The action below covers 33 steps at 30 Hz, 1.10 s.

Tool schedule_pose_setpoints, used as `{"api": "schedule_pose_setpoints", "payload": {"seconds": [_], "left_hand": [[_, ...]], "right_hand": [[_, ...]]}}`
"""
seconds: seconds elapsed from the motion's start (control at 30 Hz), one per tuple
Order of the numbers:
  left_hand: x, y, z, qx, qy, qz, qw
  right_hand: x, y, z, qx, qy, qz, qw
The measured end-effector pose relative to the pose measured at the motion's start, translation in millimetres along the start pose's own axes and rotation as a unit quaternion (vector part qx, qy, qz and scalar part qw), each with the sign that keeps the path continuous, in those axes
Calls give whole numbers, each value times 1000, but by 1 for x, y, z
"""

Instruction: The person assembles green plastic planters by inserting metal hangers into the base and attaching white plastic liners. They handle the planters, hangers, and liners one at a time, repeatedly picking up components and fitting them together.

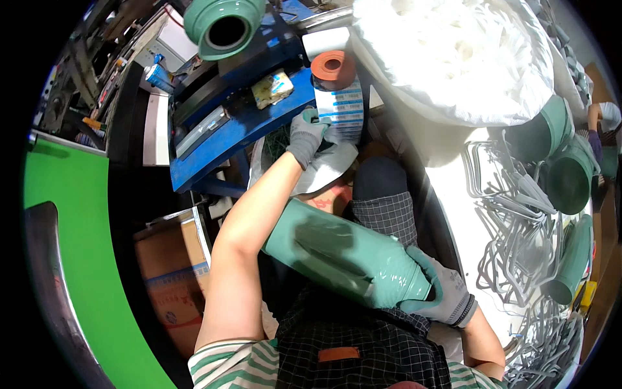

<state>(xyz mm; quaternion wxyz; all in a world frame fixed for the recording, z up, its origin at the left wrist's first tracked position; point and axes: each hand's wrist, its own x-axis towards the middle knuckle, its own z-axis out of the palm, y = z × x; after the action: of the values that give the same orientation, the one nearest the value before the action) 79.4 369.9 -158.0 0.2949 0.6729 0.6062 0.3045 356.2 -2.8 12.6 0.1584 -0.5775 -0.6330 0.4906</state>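
From where I stand, the gloved fingers of the right hand (447,295) are curled closed around the narrow neck of a green container (337,249); the far side of that grip is hidden. The container lies slantwise across the person's lap, its other end tucked behind the left forearm. The gloved left hand (306,136) is up at the edge of a printed label strip (342,110), fingers bent in; I can't tell whether they pinch it. The strip hangs below an orange-red roll (332,70), beside a blue tabletop (249,126). Under that hand, a white bag (334,170) holds dark green stuff too shadowed to make out. To the right, glare washes out the white contents of a big tub (414,139), near tangled grey wire-like pieces (515,259). Another green container (223,29) is cut off at the top.
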Motion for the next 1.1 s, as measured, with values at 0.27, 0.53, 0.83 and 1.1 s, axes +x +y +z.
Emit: {"api": "schedule_pose_setpoints", "payload": {"seconds": [0.27,0.53,0.83,1.1], "left_hand": [[-23,42,-28,21,80,125,989],[-44,54,-52,-33,43,57,997],[-193,97,-179,-314,218,-76,921],[-278,39,-180,-470,182,-160,849]], "right_hand": [[6,23,1,35,-30,-35,998],[5,10,-6,63,-48,40,996],[12,33,46,357,87,-38,929],[20,41,118,178,77,-112,975]]}}
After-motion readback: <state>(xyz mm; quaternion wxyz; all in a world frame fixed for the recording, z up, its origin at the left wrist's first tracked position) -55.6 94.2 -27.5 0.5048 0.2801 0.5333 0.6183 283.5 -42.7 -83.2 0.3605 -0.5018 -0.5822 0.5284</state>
